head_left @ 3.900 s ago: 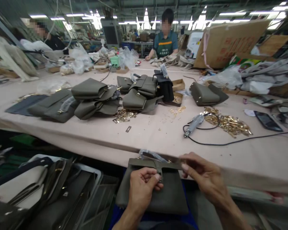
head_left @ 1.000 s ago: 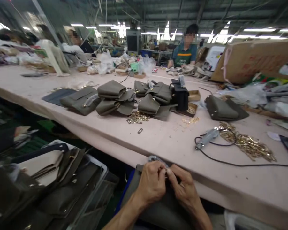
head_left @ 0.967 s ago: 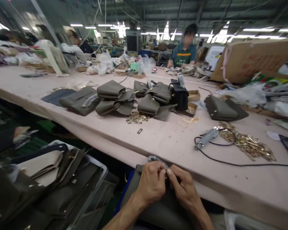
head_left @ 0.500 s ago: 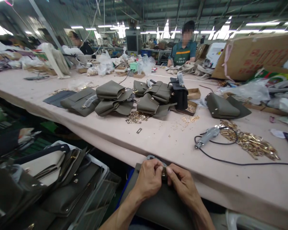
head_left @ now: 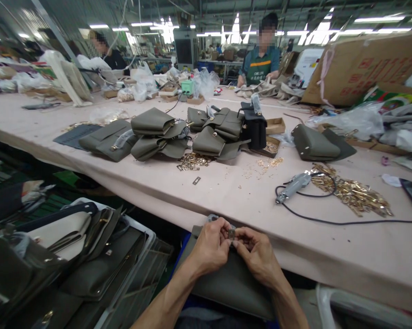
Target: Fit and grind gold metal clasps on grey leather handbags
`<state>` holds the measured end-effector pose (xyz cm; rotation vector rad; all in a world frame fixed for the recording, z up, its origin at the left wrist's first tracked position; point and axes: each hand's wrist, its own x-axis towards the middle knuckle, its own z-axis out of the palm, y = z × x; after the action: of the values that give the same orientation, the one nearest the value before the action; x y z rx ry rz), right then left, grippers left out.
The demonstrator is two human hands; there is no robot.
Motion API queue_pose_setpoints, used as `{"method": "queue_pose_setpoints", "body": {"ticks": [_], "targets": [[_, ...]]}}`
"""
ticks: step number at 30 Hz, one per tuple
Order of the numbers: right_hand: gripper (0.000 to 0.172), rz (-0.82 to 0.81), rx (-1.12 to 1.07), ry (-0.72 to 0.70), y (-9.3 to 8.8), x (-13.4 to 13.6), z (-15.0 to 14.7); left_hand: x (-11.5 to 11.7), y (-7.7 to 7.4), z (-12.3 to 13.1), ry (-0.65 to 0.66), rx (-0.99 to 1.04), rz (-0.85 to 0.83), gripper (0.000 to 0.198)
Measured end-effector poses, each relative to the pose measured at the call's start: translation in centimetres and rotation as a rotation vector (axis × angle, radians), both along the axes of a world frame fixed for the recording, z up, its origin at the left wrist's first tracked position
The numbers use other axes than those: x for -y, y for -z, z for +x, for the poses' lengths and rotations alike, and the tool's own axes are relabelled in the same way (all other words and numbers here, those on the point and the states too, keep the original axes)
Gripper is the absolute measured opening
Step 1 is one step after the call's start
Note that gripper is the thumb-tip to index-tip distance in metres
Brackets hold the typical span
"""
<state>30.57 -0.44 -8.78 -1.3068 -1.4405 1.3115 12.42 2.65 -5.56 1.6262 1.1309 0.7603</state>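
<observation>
The left hand (head_left: 210, 245) and right hand (head_left: 257, 252) pinch a small metal fitting (head_left: 231, 234) between their fingertips, at the far part of a bag (head_left: 233, 288) on the person's lap (head_left: 206, 319); whether it is attached cannot be told. Gripping from both sides probably holds it steady and visible, while the lap seems to prop the bag just beside the table (head_left: 233, 189). The bag looks smooth and olive-grey, partly hidden by the hands; the fitting is squarish and dull brassy.

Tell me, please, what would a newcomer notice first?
The eye would probably fall first on the left hand and right hand at bottom centre, holding a small metallic piece at a grey-green bag. Next come golden parts heaped at right, beside a grey corded tool.
</observation>
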Motion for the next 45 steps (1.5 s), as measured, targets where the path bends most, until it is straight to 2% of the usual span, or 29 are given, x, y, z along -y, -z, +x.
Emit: {"method": "queue_pose_setpoints", "body": {"ticks": [6, 11, 14, 17, 21, 25, 32, 35, 38, 42, 45], "targets": [[0.02, 0.037, -0.027, 0.046, 0.2, 0.0, -0.7, 0.1, 1.2, 0.2, -0.01, -0.011, 0.111, 0.035], [0.032, -0.014, -0.001, 0.006, -0.3, 0.0, -0.8, 0.1, 2.1, 0.3, -0.05, 0.036, 0.061, 0.041], [0.033, -0.015, -0.07, -0.01, -0.7, -0.2, -0.3, 0.1, 2.3, 0.2, -0.05, 0.077, 0.032, 0.037], [0.03, 0.01, -0.071, -0.001, -1.1, -0.5, 0.0, 0.3, 1.9, 0.2, -0.053, 0.089, 0.034, 0.029], [0.03, 0.051, -0.02, 0.096, -1.5, -1.2, -0.4, 1.3, 0.4, 0.6, -0.124, 0.063, 0.006, 0.019], [0.031, 0.089, -0.074, 0.157, -1.9, -1.6, -1.0, 2.4, -0.2, 1.6, -0.107, 0.239, -0.114, 0.023], [0.035, 0.117, -0.01, 0.085, -2.2, -2.4, -1.4, 1.9, 1.9, 2.7, -0.234, 0.454, -0.262, 0.025], [0.039, 0.092, 0.041, 0.139, -1.9, -3.0, -1.7, 1.7, 2.3, 2.5, -0.23, 0.514, -0.272, 0.033], [0.043, 0.051, 0.001, 0.2, -1.5, -3.4, -2.1, 1.6, 2.3, 2.3, -0.202, 0.573, -0.293, 0.044], [0.048, -0.019, -0.052, 0.212, -0.9, -3.8, -2.3, 1.4, 2.9, 2.3, -0.246, 0.595, -0.335, 0.054], [0.051, -0.014, 0.086, 0.189, -1.2, -4.5, -2.2, 1.3, 3.8, 2.5, -0.278, 0.617, -0.364, 0.055]]}}
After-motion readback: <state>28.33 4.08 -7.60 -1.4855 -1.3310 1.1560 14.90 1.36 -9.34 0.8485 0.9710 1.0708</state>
